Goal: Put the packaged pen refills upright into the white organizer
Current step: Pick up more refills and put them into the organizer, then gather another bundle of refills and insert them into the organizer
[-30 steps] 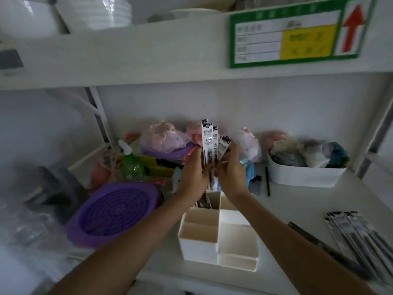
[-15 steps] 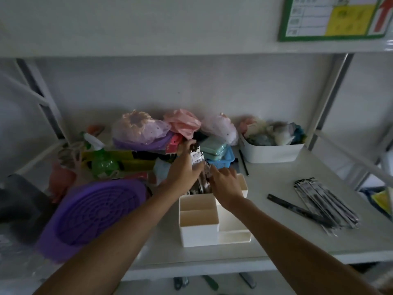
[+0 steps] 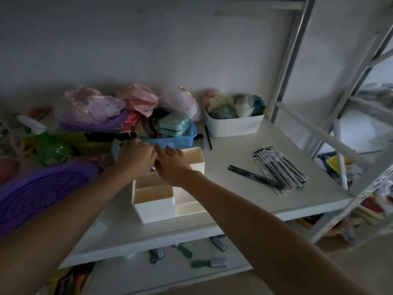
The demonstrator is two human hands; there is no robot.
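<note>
The white organizer (image 3: 155, 204) stands on the shelf in front of me, with several open compartments. Both hands meet over its back left compartment. My left hand (image 3: 136, 155) and my right hand (image 3: 173, 165) are closed together on a small bundle of packaged pen refills (image 3: 153, 167), which is sunk low into the compartment. The hands hide nearly all of it; only a sliver shows between them. A second pile of packaged refills (image 3: 280, 169) lies flat on the shelf to the right.
A black ruler (image 3: 253, 177) lies beside the flat pile. Behind the organizer are a blue basket (image 3: 176, 141), a black pen (image 3: 208, 137) and a white bin (image 3: 234, 125) of cloths. A purple round lid (image 3: 36, 192) and green spray bottle (image 3: 53, 149) crowd the left.
Both hands have come down from chest height with the refill bundle, lowering it into the organizer's back compartment. The camera has tilted down and the shelf sign has left the view.
</note>
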